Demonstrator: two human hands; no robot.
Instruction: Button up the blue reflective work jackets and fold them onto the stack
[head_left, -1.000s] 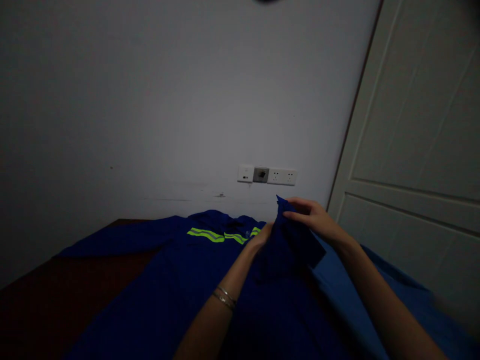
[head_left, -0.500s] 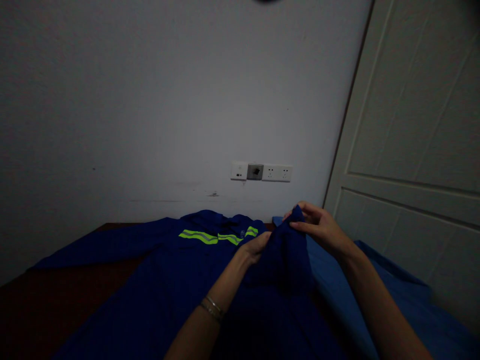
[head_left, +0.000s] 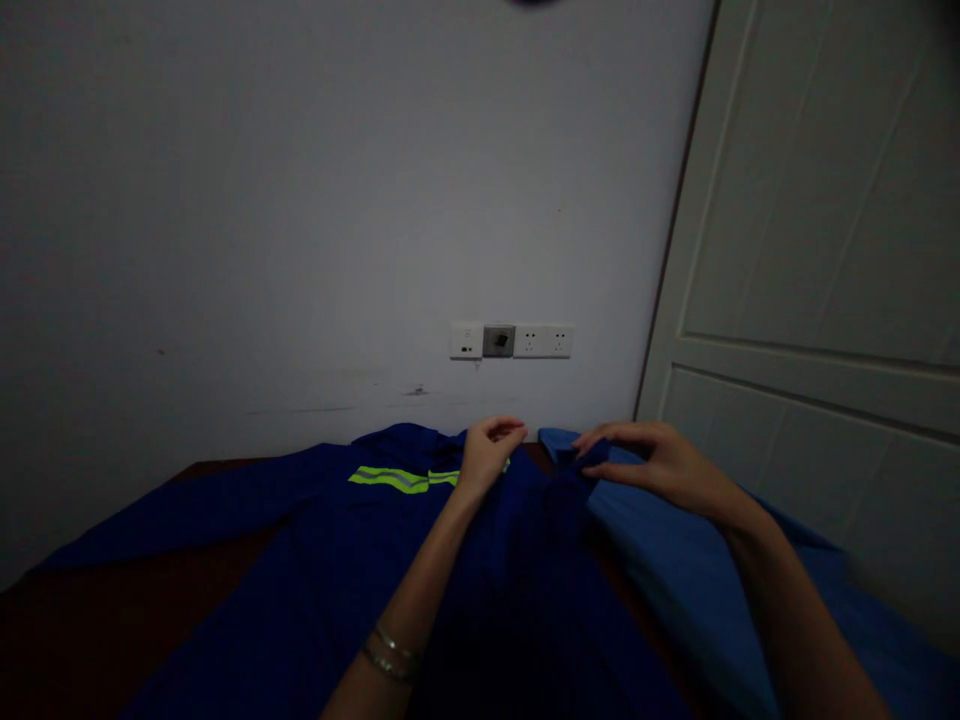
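The jacket [head_left: 300, 570] is deep royal blue, sinking almost to black on the near side. Across its far part runs a bright yellow-green band [head_left: 390, 479] with a grey stripe along it. The table [head_left: 150, 600] at left is dark reddish brown; the cloth [head_left: 675, 565] at right, lighter blue. Bracelets [head_left: 391, 655] are silvery, sockets [head_left: 544, 342] white, the wall [head_left: 375, 200] grey, the door [head_left: 810, 250] greyish with straight lines.

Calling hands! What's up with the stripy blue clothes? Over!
Right hand pinching dark blue garment. Left hand curled, nothing seen in it. Garment mostly spread out, yellow-green stripe partly behind left hand.
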